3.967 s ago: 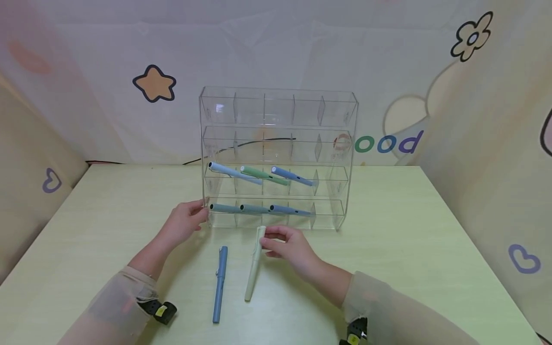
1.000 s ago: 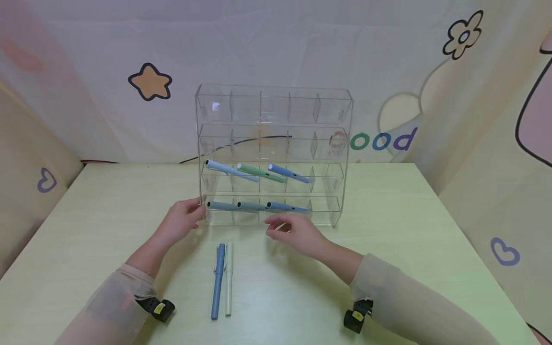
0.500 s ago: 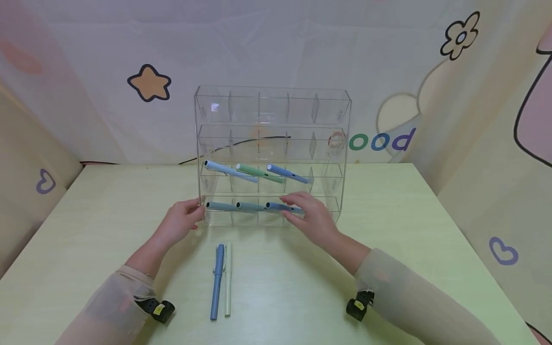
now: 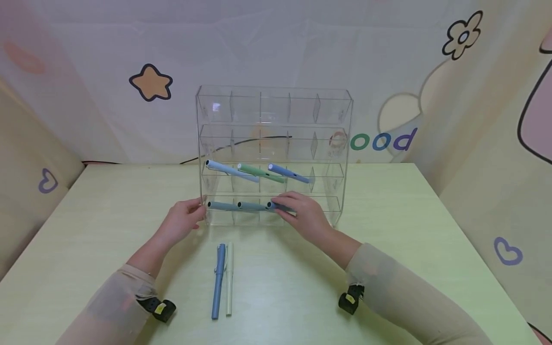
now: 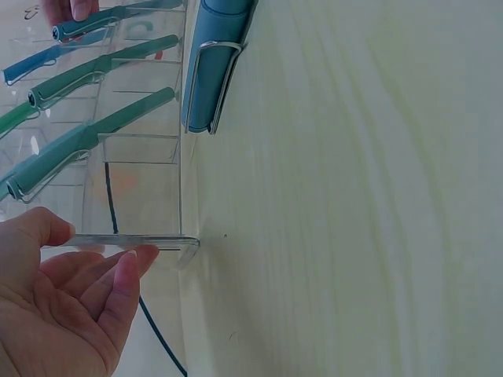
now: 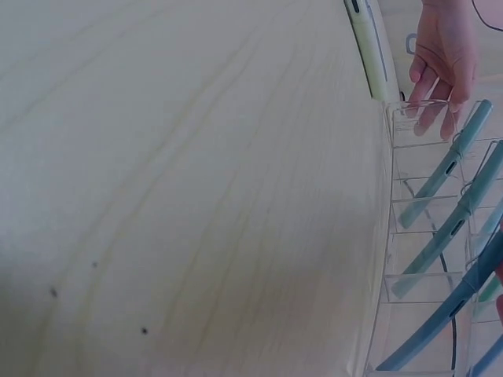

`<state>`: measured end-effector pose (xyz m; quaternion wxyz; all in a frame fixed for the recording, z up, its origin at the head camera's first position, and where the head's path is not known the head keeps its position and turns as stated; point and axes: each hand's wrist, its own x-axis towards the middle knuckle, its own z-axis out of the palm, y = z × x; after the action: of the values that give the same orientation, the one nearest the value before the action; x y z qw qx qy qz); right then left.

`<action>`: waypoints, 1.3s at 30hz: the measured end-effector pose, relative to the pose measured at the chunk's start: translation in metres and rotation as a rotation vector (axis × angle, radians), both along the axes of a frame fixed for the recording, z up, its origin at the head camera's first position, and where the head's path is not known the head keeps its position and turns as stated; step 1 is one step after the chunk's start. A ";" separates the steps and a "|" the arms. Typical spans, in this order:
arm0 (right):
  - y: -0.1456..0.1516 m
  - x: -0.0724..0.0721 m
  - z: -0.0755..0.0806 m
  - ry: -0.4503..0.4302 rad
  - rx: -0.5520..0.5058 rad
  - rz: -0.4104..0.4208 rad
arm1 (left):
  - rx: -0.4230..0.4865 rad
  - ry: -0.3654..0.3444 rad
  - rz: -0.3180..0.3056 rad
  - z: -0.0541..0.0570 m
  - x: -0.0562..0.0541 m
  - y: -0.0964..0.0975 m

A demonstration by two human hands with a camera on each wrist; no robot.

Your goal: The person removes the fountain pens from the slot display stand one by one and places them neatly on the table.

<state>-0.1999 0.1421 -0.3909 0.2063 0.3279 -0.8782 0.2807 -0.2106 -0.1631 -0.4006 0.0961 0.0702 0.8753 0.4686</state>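
Observation:
A clear acrylic pen rack stands on the table. My left hand holds its left side panel, thumb on one face and fingers on the other in the left wrist view. My right hand pinches a dark blue pen lying tilted in the bottom row, third from left. Beside it in that row lie two grey-green pens. The row above holds a light blue pen, a green pen and a brighter blue pen.
In front of the rack, a blue pen and a pale green pen lie side by side on the table. A printed backdrop hangs behind. A dark cord runs behind the rack.
The pale green pen was laid beside the loose blue one and let go. My right hand then moved up to the bottom row and took hold of the dark blue pen. The left hand stayed.

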 end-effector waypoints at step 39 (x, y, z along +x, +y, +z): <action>0.002 0.006 0.021 0.091 -0.062 0.057 | -0.003 -0.009 0.002 0.001 0.000 0.000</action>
<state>-0.1943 0.1441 -0.3698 0.2478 0.3586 -0.8491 0.2984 -0.2111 -0.1632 -0.3998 0.0995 0.0672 0.8756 0.4679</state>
